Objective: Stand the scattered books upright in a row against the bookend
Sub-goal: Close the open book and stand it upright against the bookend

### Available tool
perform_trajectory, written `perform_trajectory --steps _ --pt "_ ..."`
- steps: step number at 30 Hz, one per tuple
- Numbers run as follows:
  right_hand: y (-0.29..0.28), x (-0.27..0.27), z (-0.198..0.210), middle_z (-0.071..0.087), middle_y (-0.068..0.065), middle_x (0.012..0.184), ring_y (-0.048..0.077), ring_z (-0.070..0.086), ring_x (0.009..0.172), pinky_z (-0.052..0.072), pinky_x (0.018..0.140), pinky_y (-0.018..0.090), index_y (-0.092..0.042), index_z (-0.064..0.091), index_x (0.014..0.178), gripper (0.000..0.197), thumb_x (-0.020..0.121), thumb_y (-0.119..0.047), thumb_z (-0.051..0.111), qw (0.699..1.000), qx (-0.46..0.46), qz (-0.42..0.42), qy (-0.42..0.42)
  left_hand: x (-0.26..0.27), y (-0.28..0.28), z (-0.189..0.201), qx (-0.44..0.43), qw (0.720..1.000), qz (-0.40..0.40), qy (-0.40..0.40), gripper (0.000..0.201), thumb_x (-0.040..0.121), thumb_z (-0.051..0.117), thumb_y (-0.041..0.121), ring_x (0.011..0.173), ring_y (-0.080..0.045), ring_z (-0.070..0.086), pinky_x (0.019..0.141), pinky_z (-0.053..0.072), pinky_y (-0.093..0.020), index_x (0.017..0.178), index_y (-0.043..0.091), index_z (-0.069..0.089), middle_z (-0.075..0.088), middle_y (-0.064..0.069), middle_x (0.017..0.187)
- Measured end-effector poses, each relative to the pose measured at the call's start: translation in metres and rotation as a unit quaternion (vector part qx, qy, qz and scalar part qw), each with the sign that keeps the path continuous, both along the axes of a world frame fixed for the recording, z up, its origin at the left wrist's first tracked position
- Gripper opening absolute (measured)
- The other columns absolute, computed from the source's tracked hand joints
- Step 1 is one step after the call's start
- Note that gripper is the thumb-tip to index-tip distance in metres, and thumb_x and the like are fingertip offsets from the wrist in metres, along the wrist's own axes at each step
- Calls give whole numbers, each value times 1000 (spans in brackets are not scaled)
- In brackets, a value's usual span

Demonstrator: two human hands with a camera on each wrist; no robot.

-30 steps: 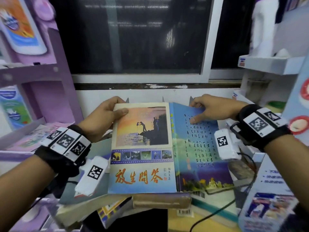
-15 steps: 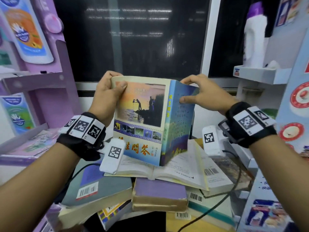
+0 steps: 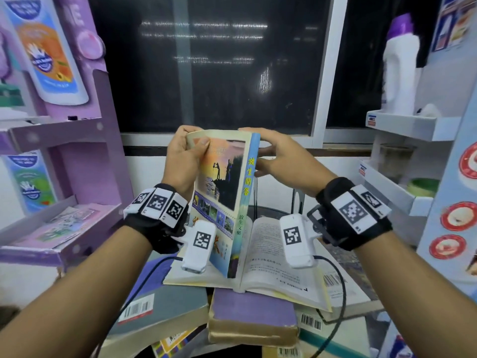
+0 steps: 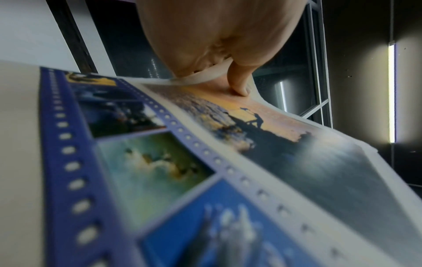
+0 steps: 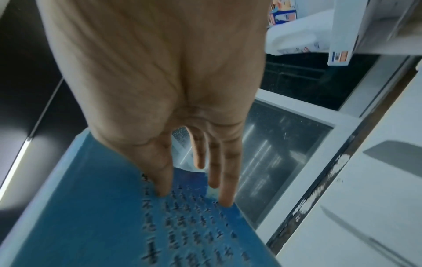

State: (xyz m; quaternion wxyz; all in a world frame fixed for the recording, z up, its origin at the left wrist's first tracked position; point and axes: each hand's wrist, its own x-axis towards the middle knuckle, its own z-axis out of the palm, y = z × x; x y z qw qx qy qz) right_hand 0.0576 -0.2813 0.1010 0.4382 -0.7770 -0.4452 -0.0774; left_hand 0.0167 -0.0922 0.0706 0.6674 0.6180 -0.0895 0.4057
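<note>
Above an open book (image 3: 281, 257) on a pile, both hands hold a sunset-cover paperback (image 3: 222, 192) upright; left hand (image 3: 180, 161) pinches its cover; right hand (image 3: 281, 161) presses straight fingers against its back.

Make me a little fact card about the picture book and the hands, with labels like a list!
Held book: picture book, closed and upright, spine toward the camera
Front cover: sunset scene above a film-strip row of small photos
Back cover: blue with printed text
Left hand: grips the front-cover edge, thumb on the cover
Right hand: straight fingers pressed flat on the back cover
Under it: open book lying flat, pages up
Below that: purple book and grey book, lying flat
Bookend: cannot tell from these views
</note>
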Motion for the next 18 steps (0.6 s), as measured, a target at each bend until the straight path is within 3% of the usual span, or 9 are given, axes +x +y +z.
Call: perform_trajectory --steps 4,7,9,11,14,18 --pt "11 -12 4 65 0 117 14 66 101 59 76 29 -22 56 133 36 101 -10 42 990 84 44 102 8 1 -4 8 999 24 19 15 96 50 4 71 -8 57 61 48 -21 88 17 51 59 0 83" --pt "15 -17 6 68 3 109 16 64 99 56 84 37 -19 64 123 32 103 -26 39 979 125 53 154 13 3 -6 -15 999 13 26 13 96 51 5 96 -16 63 75 54 -27 91 18 52 64 -4 115" --pt "15 -19 6 68 4 111 18 65 102 54 89 40 -17 64 121 38 101 -40 40 975 125 61 173 15 4 -5 -14 1000 12 25 14 95 51 5 104 -16 63 81 54 -29 91 18 52 62 -6 125" --pt "15 -18 6 70 3 109 19 68 100 54 92 41 -18 60 124 39 97 -44 49 982 95 54 153 15 4 -4 -2 1000 16 27 14 96 50 5 92 -13 63 73 53 -26 91 18 51 64 -5 114" --pt "16 -14 8 70 -4 107 14 69 96 56 88 41 -23 54 130 45 88 -35 67 996 38 1 78 17 4 -1 14 999 13 31 9 98 48 7 77 -13 62 61 54 -22 95 16 47 63 1 90" --pt "22 -13 15 68 -2 109 15 72 82 62 60 39 -27 51 133 44 90 -24 61 997 -47 -52 17 21 8 4 23 999 -15 30 12 97 47 4 81 -15 61 60 55 -22 101 14 44 61 -3 106"
